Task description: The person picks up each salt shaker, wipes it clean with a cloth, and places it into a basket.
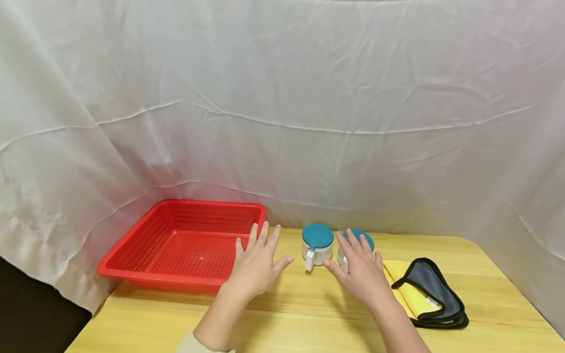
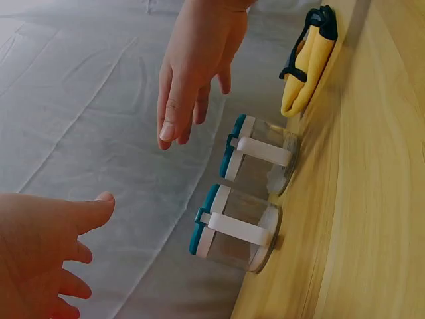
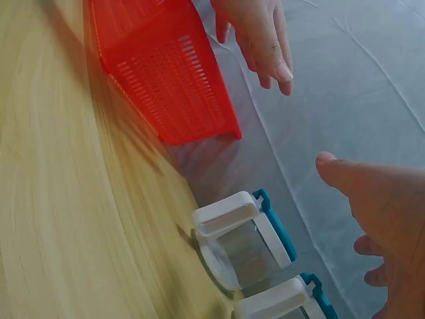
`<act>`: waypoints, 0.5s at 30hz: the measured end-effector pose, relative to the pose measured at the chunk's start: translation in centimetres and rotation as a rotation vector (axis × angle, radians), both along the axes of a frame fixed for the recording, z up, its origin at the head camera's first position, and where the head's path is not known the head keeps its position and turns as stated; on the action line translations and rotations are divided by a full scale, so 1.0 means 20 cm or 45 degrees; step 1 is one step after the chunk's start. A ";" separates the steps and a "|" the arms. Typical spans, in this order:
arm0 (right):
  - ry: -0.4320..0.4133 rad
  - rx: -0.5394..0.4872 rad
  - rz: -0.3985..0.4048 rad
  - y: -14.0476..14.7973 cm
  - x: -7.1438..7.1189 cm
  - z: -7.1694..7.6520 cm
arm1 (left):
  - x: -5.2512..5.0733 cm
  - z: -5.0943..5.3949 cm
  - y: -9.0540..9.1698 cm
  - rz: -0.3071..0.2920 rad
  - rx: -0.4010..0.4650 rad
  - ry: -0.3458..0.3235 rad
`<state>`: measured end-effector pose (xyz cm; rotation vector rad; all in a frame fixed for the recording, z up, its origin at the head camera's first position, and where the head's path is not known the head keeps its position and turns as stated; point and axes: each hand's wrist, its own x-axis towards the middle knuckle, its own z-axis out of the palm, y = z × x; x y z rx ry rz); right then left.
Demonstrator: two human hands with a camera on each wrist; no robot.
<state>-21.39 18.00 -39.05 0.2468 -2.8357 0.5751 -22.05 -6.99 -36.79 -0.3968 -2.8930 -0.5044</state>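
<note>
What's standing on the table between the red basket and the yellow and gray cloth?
Two blue-lidded jars stand between the red basket and the cloth, as the head view shows.

Pale beige sleeve (image 1: 200, 345) there on the left forearm (image 1: 220, 316), bare left hand (image 1: 256, 267), bare right hand (image 1: 363, 274), right forearm (image 1: 395, 323) bare too, rounded thumbnail (image 2: 168, 131)
</note>
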 end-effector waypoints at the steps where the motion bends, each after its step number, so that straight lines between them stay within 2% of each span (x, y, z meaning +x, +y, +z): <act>1: 0.002 0.001 0.000 0.00 0.00 0.00 | 0.00 0.00 0.00 0.003 -0.001 -0.004; 15: -0.004 0.000 0.004 0.01 0.01 0.01 | 0.01 0.02 0.03 -0.043 0.023 -0.017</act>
